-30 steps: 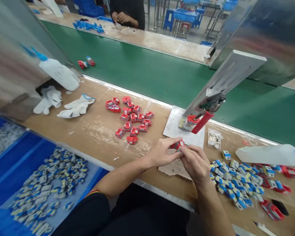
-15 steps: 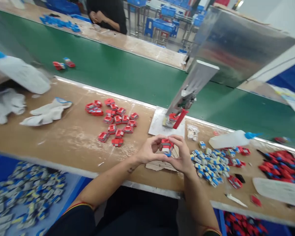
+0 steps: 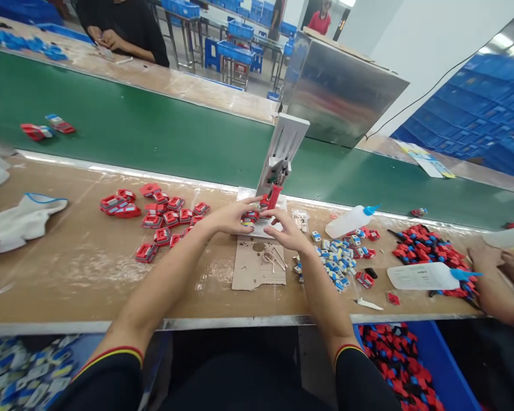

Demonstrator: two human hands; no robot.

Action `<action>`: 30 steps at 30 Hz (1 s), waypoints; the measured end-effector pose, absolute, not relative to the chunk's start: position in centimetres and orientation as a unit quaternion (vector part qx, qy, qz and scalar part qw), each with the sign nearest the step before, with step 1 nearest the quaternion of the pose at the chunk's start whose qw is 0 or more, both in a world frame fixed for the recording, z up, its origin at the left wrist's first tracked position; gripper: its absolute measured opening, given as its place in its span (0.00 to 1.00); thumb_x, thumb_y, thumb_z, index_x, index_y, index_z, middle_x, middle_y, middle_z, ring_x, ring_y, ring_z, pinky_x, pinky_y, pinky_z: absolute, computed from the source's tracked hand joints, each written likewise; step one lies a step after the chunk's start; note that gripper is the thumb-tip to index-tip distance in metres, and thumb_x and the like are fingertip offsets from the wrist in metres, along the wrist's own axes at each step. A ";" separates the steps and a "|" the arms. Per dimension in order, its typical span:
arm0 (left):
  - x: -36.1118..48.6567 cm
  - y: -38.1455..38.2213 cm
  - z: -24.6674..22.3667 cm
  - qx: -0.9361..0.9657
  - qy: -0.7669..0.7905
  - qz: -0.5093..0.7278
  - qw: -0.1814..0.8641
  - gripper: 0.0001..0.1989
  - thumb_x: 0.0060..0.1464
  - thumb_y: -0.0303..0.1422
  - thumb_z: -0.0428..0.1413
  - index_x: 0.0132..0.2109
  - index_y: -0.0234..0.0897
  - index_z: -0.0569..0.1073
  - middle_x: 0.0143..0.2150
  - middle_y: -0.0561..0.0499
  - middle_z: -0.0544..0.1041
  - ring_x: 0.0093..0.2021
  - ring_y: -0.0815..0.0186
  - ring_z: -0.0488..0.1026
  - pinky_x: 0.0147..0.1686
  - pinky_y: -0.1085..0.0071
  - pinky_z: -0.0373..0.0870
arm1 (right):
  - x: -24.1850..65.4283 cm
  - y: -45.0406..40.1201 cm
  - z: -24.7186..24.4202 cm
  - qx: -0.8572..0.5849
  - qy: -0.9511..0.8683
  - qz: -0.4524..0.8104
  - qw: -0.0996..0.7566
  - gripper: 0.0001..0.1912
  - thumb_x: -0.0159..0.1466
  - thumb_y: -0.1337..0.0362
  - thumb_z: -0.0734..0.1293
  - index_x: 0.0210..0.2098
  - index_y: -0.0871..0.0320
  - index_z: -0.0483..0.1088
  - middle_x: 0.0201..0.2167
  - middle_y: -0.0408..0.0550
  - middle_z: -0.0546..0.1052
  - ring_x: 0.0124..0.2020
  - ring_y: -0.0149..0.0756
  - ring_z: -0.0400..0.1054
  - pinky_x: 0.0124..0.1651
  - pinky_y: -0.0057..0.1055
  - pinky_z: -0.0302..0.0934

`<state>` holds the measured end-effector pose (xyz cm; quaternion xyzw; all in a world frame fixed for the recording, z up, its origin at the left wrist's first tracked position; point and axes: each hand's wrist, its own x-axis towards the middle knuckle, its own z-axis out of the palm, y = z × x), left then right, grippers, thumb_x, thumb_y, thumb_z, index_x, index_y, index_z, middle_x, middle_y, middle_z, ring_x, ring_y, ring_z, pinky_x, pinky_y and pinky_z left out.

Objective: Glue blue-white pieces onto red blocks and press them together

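Note:
My left hand (image 3: 229, 218) is closed around a red toy-like piece (image 3: 250, 217) with some yellow and blue at its lower edge, at the foot of an upright metal press (image 3: 278, 154). Its index finger reaches toward the press's red handle (image 3: 274, 197). My right hand (image 3: 288, 229) is just right of that piece, with fingers bent and apart and nothing visible between them. Under both hands lies a white base plate (image 3: 261, 229). Part of another red piece shows beside the handle, mostly hidden by my fingers.
Red pieces (image 3: 171, 218) lie to the left, blue-and-white pieces (image 3: 336, 260) to the right. Nearer me is a cardboard sheet (image 3: 257, 271). White bottles (image 3: 424, 277) and a red-black pile (image 3: 428, 248) stand further right, beside another person's hand (image 3: 488, 268). Behind runs a green belt (image 3: 154, 131).
Both hands have moved from above the cardboard forward to the press base. My right hand has let go of the red piece, which my left hand keeps. The view has shifted right.

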<state>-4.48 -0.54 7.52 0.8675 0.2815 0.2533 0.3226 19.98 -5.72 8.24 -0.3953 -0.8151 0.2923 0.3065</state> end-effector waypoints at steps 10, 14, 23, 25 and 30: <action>-3.4 -0.6 9.3 0.905 0.346 0.118 0.218 0.26 0.50 0.30 0.57 0.58 0.38 0.79 0.77 0.44 0.64 0.64 0.49 0.77 0.62 0.59 0.74 | 18.9 -4.5 19.7 -0.252 -0.760 0.311 0.512 0.40 0.69 0.29 0.57 0.70 0.44 0.59 0.59 0.50 0.78 0.57 0.41 0.77 0.55 0.41 0.75; -3.3 -0.5 9.0 0.903 0.344 0.133 0.219 0.28 0.51 0.38 0.56 0.59 0.40 0.79 0.76 0.45 0.66 0.59 0.50 0.81 0.57 0.61 0.77 | 16.9 0.6 21.3 -0.277 -0.702 0.197 0.626 0.46 0.63 0.23 0.54 0.66 0.47 0.62 0.63 0.46 0.76 0.64 0.40 0.71 0.61 0.41 0.73; -3.4 0.8 8.1 0.905 0.364 0.113 0.189 0.29 0.53 0.48 0.50 0.56 0.41 0.78 0.75 0.44 0.68 0.58 0.47 0.81 0.54 0.57 0.78 | 21.2 -1.4 7.5 -0.561 -0.712 0.217 0.362 0.32 0.62 0.55 0.78 0.61 0.59 0.69 0.64 0.60 0.76 0.67 0.48 0.69 0.71 0.50 0.61; -3.4 0.8 7.9 0.901 0.362 0.142 0.192 0.26 0.52 0.47 0.52 0.54 0.43 0.79 0.73 0.47 0.71 0.58 0.46 0.81 0.55 0.56 0.77 | 20.4 -0.6 6.7 -0.538 -0.730 0.245 0.341 0.26 0.63 0.60 0.77 0.58 0.57 0.72 0.61 0.57 0.79 0.64 0.46 0.71 0.71 0.48 0.61; -3.9 0.3 7.4 0.882 0.328 0.216 0.261 0.22 0.47 0.41 0.60 0.50 0.44 0.81 0.69 0.43 0.75 0.60 0.45 0.78 0.59 0.54 0.76 | 19.8 -0.3 6.3 -0.544 -0.680 0.293 0.394 0.19 0.60 0.62 0.78 0.50 0.56 0.76 0.50 0.51 0.83 0.53 0.42 0.77 0.61 0.41 0.69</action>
